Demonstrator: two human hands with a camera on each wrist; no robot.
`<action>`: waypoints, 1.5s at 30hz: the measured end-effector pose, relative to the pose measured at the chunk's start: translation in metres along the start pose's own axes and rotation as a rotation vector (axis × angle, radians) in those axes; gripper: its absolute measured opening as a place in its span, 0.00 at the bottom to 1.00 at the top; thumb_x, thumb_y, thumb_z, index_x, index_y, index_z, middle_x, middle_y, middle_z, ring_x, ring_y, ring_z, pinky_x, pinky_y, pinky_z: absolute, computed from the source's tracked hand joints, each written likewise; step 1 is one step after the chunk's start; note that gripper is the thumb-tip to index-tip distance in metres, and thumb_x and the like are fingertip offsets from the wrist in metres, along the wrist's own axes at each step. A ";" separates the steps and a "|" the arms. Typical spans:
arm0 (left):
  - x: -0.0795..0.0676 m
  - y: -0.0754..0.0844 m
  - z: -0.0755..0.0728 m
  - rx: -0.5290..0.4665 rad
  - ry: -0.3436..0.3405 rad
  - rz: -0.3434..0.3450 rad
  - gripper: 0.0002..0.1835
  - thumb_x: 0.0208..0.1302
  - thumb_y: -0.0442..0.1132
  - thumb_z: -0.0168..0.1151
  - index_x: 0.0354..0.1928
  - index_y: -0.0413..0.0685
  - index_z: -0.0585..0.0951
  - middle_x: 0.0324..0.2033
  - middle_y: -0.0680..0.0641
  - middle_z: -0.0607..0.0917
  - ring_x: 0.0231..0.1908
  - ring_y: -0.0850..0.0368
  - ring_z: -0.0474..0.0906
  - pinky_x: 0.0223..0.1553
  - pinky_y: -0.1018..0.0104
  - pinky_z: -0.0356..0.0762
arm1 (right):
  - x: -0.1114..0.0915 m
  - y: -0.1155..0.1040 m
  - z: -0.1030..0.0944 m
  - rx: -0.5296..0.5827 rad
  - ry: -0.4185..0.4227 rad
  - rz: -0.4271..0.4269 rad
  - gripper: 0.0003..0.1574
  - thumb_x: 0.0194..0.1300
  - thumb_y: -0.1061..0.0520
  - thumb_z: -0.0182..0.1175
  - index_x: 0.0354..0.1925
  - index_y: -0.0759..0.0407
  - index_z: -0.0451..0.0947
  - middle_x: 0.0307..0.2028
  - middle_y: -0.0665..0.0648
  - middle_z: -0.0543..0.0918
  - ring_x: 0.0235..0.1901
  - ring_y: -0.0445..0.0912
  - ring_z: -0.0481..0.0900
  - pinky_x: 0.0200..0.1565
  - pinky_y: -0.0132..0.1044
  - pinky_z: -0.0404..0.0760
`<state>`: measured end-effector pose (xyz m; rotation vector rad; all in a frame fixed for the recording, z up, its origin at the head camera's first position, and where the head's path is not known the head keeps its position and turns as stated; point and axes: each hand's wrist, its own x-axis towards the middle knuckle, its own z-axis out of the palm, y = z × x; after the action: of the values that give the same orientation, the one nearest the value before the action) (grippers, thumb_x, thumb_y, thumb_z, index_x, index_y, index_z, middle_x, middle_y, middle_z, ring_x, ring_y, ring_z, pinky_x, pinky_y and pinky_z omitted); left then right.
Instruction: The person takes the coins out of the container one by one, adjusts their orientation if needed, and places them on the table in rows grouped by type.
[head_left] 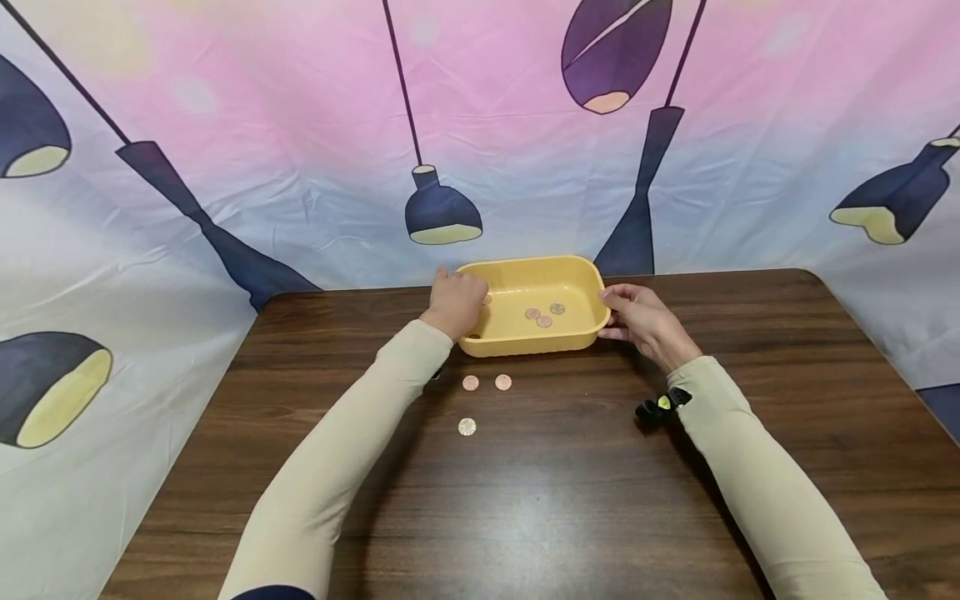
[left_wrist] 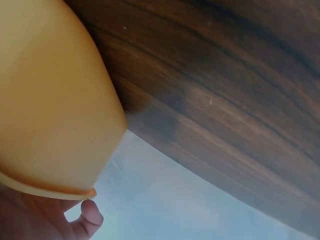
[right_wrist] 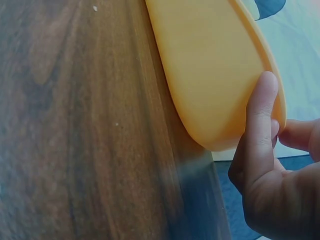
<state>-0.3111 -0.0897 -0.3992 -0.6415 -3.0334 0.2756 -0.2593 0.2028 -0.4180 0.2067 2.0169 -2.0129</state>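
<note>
A yellow plastic tray stands near the table's far edge, with several small coins lying inside it. At its left end, my left hand grips the rim; its fingers are partly hidden in the head view. The left wrist view has the tray's outer wall filling the upper left, with the hand below at the rim. My right hand pinches the right end of the rim. In the right wrist view, one finger lies along the outer wall and the thumb is at the rim.
In front of the tray, two copper-coloured coins and a paler coin lie on the dark wooden table. A cloth backdrop printed with lamps hangs just behind the far edge. A black wrist device sits at the right wrist.
</note>
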 end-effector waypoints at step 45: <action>-0.131 0.011 -0.063 -0.725 0.099 0.153 0.06 0.74 0.39 0.66 0.39 0.56 0.90 0.25 0.57 0.85 0.23 0.64 0.76 0.26 0.65 0.74 | -0.002 -0.004 0.003 0.001 0.019 0.015 0.13 0.84 0.56 0.51 0.58 0.62 0.67 0.38 0.56 0.74 0.27 0.38 0.77 0.36 0.30 0.89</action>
<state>-0.1825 -0.1224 -0.3380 -0.8720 -2.9328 -0.8638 -0.2583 0.1995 -0.4137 0.2413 2.0194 -2.0100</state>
